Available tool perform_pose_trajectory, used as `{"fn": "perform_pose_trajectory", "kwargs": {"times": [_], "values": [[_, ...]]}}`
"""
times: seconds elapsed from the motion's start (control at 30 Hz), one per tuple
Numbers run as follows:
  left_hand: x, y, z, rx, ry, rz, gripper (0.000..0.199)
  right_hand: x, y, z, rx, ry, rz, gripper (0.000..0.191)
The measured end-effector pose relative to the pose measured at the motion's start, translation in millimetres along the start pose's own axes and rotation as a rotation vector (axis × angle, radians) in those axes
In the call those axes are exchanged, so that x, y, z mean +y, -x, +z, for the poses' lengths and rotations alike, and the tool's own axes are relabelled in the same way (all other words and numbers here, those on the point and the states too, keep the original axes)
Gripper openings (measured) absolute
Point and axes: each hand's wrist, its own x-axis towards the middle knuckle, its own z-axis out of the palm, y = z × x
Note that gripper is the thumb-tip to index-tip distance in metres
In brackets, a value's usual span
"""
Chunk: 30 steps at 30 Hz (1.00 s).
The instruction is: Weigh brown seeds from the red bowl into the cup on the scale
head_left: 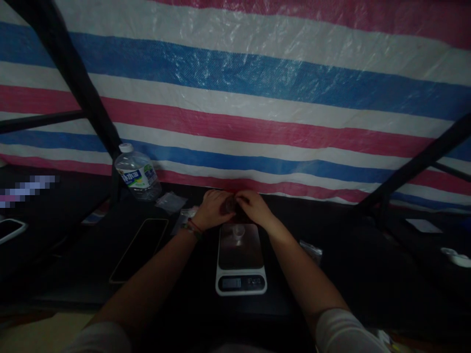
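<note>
Just past far edge of scale (241,252), I hold both hands close together: left hand (214,208) curled around small clear container (230,203), right hand (255,208) with fingertips beside it; too dark to tell whether right grips anything. Small clear cup (239,233) on scale, toward far edge. Striped sheet (294,159) close behind hands. Phone (140,250) left of scale, dark tabletop (198,277) between their edges.
</note>
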Motion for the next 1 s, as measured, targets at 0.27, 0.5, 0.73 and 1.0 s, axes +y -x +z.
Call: {"fn": "perform_pose_trajectory", "kwargs": {"times": [0.27,0.5,0.73,1.0], "values": [[-22.7,13.7,-8.2,-0.191,-0.063,-0.098,0.049,20.4,6.2,-9.9,-0.255,0.169,0.108,0.033],[-34.9,25.3,-29.3,-0.425,0.031,0.047,0.069,41.7,9.4,16.5,-0.463,0.434,0.221,0.046],[4.2,18.8,-20.1,-0.37,0.175,0.179,0.072,46.3,10.2,16.9,-0.46,0.428,0.178,0.064],[-1.4,25.8,-18.2,-0.398,0.256,0.118,0.07,38.6,8.2,-4.0,-0.437,0.395,0.144,0.035]]}}
